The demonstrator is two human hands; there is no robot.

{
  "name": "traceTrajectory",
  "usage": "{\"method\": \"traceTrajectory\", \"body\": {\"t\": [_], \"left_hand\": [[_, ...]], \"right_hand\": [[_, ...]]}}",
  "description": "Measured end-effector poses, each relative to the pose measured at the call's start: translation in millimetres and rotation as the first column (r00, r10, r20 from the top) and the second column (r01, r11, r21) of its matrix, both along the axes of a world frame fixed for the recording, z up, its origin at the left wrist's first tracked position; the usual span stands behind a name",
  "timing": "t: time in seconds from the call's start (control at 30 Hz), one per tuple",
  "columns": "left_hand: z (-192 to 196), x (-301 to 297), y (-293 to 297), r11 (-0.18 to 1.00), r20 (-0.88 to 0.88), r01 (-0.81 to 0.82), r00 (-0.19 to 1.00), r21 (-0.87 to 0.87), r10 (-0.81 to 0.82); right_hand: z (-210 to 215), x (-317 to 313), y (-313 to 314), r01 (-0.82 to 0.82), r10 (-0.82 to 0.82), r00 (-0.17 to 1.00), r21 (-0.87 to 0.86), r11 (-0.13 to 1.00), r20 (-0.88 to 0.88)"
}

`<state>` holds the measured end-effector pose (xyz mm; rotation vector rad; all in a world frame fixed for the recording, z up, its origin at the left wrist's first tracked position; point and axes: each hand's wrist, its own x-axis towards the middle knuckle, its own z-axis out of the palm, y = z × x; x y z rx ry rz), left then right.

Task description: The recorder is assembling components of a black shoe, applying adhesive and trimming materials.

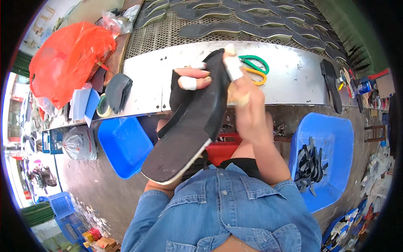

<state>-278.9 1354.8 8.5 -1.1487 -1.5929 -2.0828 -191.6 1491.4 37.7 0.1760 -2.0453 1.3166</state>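
Note:
A dark sandal (178, 151) with a pale sole edge and black upper pieces is held tilted over the near edge of the white work table (142, 80). My left hand (194, 80) grips it from the far left side, its taped fingers curled over the black upper. The rest of that hand is hidden behind the sandal. On the right, my right hand (247, 98) is closed against the sandal's far end, white tape on its fingers, slightly smeared by motion. Just beyond it lie scissors with green handles (258, 63) and a yellow-orange handle (257, 77).
Rows of dark soles (210, 28) lie on a perforated conveyor (155, 35) behind the table. A red plastic bag (69, 59), a tape roll (103, 106) and dark pieces (118, 91) sit left. Below stand a blue tub (126, 145) and another blue tub (336, 130) holding black strips (310, 164).

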Motion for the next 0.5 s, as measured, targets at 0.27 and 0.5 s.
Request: {"method": "traceTrajectory", "body": {"t": [0.27, 0.5], "left_hand": [[-14.3, -36.5, -15.5, 0.844, 0.81, 0.449, 0.352, 0.293, -0.469], [8.1, -2.6, -0.9, 0.098, 0.086, -0.148, -0.088, 0.984, -0.992]], "right_hand": [[30.7, 40.3, -54.9, -0.39, 0.439, 0.885, 0.266, 0.881, -0.155], [17.1, 13.1, -38.5, 0.132, -0.129, 0.991, 0.276, 0.952, -0.03]]}}
